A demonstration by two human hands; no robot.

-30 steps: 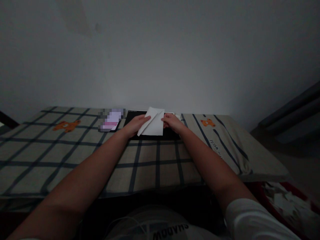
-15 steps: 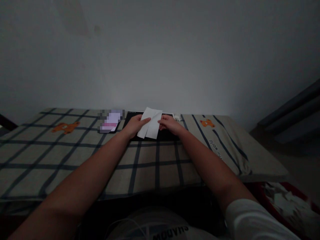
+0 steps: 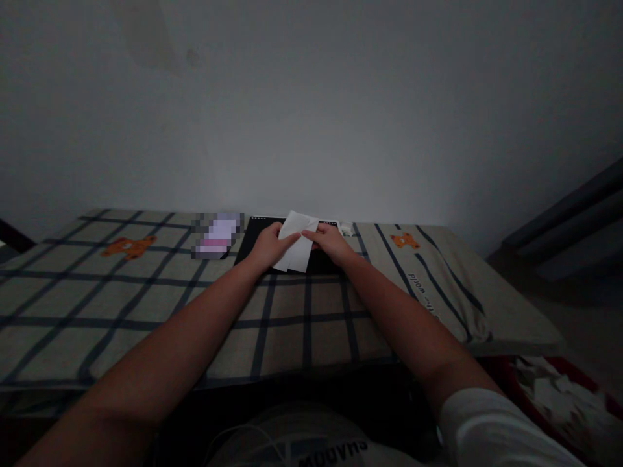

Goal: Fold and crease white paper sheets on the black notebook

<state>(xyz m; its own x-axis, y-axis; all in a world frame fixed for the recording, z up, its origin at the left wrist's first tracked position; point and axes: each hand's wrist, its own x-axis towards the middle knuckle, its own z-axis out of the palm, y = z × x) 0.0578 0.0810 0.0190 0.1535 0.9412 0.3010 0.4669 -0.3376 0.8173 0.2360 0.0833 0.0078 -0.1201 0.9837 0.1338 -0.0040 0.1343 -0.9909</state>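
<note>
Between my two hands is white paper [image 3: 296, 225], which looks like overlapping folded pieces with a slit at the lower edge. My left hand [image 3: 268, 248] pinches its left side, thumb on top and fingers behind. From the right, my right hand [image 3: 331, 242] grips the paper with its thumb laid across the front, close to the left thumb. Beneath the paper and both hands lies a black flat pad [image 3: 321, 264] with punched holes along its far edge; the hands cover much of it.
A phone [image 3: 218, 235], partly pixelated, lies left of the pad on the checked cloth [image 3: 287, 324]. A small whitish item [image 3: 346, 228] sits behind my right hand. The wall [image 3: 311, 130] rises at the back. At lower right, a red bin [image 3: 501, 376] holds crumpled white paper [image 3: 559, 395].
My hands have come closer together, and the right thumb now lies over the paper's front. The two pieces overlap more, and the paper looks narrower.
</note>
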